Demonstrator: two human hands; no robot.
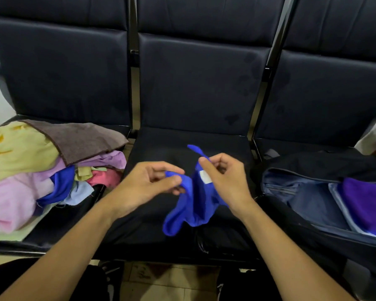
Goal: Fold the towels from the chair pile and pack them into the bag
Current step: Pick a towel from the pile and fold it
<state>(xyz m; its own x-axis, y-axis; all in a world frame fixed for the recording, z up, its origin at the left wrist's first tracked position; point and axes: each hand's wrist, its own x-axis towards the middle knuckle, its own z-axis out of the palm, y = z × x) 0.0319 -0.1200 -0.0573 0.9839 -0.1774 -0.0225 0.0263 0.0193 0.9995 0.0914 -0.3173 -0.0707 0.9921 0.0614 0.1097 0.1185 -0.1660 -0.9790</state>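
A small blue towel (193, 205) hangs crumpled above the middle seat, with a white label near its top. My left hand (148, 183) pinches one upper edge of it, and my right hand (224, 179) pinches the other, close to the label. On the left seat lies the pile of towels (37, 168): yellow, brown, pink, lilac, blue and others, all loose. An open dark bag (308, 198) rests on the right seat, and a folded purple towel (367, 200) lies inside it.
Three joined black padded chairs (193, 88) fill the view, with metal frame bars between them. The black middle seat (152, 227) lies beneath the hanging towel. Tiled floor (169, 281) shows below the seat's front edge.
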